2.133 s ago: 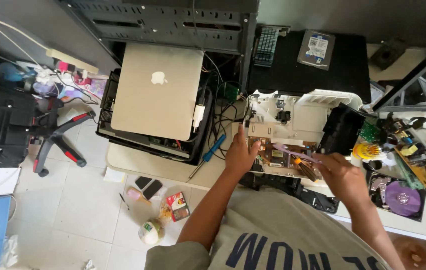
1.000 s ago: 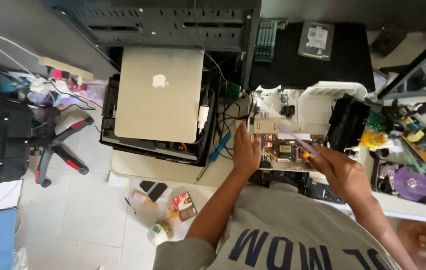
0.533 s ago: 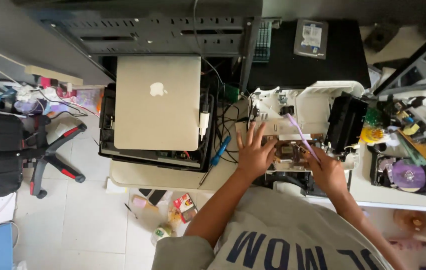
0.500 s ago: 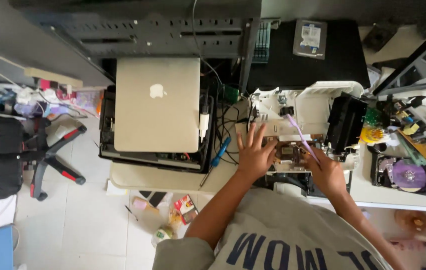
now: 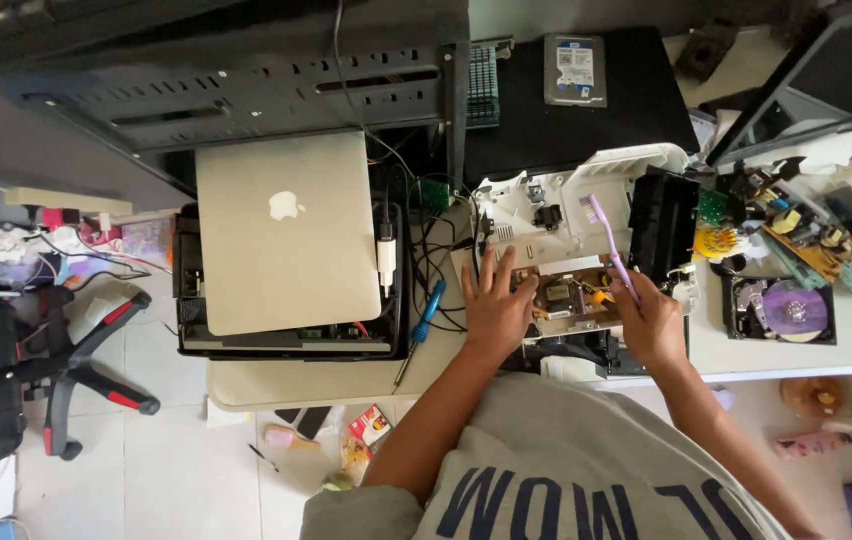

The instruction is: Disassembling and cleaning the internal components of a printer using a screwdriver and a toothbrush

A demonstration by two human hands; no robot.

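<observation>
My left hand (image 5: 495, 305) lies flat, fingers spread, on the left edge of a brown circuit board (image 5: 568, 298) that sits in an opened white plastic device housing (image 5: 566, 205). My right hand (image 5: 651, 322) grips a purple toothbrush (image 5: 607, 240) by its handle. The brush head points away from me over the white housing, above the board. A black plastic part (image 5: 662, 224) stands at the right side of the housing, beside my right hand.
A closed silver laptop (image 5: 286, 230) rests on a black device to the left. A blue-handled screwdriver (image 5: 422, 320) lies among cables beside my left hand. An opened hard drive (image 5: 784, 310), loose circuit boards (image 5: 826, 245), another hard drive (image 5: 574, 70) and a monitor (image 5: 816, 90) surround the spot.
My left hand has opened flat onto the board's left edge. My right hand has drawn closer to the board and raised the toothbrush so that its head points away from me.
</observation>
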